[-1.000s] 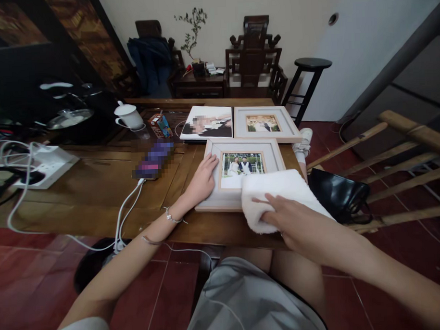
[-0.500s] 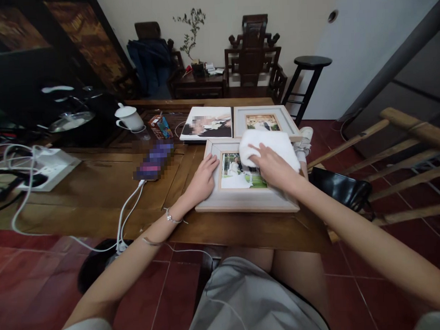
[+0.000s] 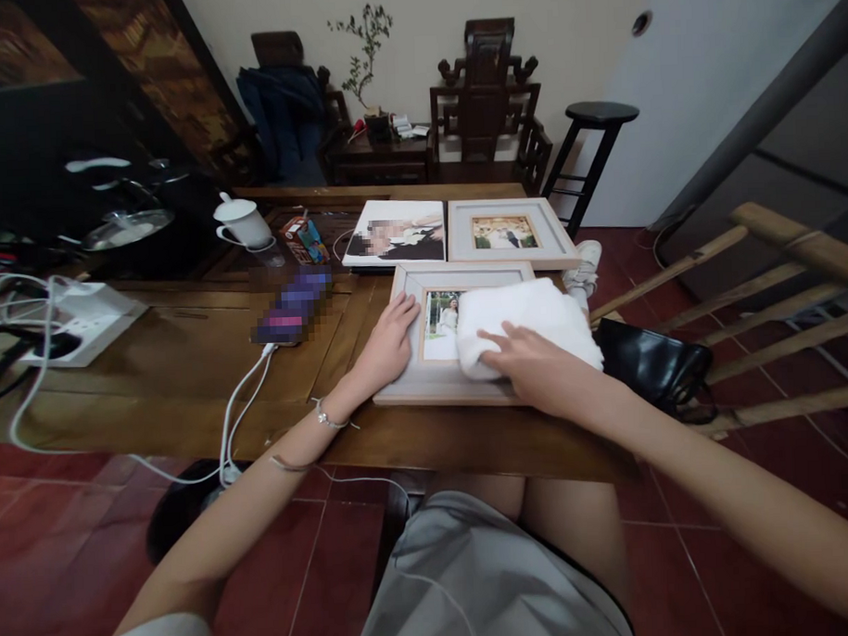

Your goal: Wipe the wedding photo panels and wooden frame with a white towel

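Observation:
A light grey picture frame (image 3: 426, 389) with a wedding photo (image 3: 439, 329) lies flat near the table's front edge. My left hand (image 3: 391, 342) grips its left border, the fingers bent over the raised edge. My right hand (image 3: 529, 361) is closed on a folded white towel (image 3: 528, 314), pressed onto the frame's right half. The towel hides the right part of the photo and the frame's right side. Just behind lie a second framed photo (image 3: 556, 225) and a white-edged picture panel (image 3: 411, 233), side by side.
Left on the wooden table (image 3: 190, 400) are a phone (image 3: 291, 309) on a white cable, a small carton (image 3: 305, 240), a lidded white cup (image 3: 244, 222), a power strip (image 3: 94, 320) and a dark pot (image 3: 133, 240). A wooden chair (image 3: 789, 240) with a black bag (image 3: 652, 366) stands right.
My right hand has moved the towel toward me and slightly right, from the frame's upper right to its lower right. More of the rear framed photo shows. My left hand stays on the frame.

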`<action>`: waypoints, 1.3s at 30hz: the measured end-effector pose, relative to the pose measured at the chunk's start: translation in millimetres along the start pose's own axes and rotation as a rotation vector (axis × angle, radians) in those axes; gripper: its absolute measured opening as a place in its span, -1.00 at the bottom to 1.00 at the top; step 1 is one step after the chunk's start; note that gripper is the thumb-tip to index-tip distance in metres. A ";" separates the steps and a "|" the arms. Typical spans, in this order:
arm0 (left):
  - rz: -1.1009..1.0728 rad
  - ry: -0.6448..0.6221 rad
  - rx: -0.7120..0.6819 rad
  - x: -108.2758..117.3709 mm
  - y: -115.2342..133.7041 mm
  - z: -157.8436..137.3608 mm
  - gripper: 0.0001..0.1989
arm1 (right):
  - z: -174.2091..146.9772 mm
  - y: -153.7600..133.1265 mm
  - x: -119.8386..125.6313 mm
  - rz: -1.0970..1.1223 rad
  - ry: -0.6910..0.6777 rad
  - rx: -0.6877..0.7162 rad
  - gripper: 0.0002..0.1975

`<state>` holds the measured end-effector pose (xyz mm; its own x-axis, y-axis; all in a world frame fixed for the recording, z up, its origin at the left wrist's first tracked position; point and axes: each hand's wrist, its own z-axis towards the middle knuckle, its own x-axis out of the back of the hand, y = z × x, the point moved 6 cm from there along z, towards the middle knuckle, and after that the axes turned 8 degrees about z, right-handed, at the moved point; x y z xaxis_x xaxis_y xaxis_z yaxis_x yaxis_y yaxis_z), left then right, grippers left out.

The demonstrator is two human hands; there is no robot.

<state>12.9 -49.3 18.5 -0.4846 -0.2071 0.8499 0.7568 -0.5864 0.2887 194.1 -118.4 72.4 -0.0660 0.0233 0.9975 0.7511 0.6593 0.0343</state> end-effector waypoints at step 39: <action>0.001 -0.023 0.038 2.5 0.6 0.1 -0.40 | -25.7 -50.8 27.4 0.379 -0.054 0.160 -0.59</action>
<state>12.2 -50.1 20.8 -0.4738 -0.1899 0.8599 0.7740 -0.5555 0.3038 171.1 -170.6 99.6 0.1582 0.3237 0.9329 0.6172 0.7051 -0.3493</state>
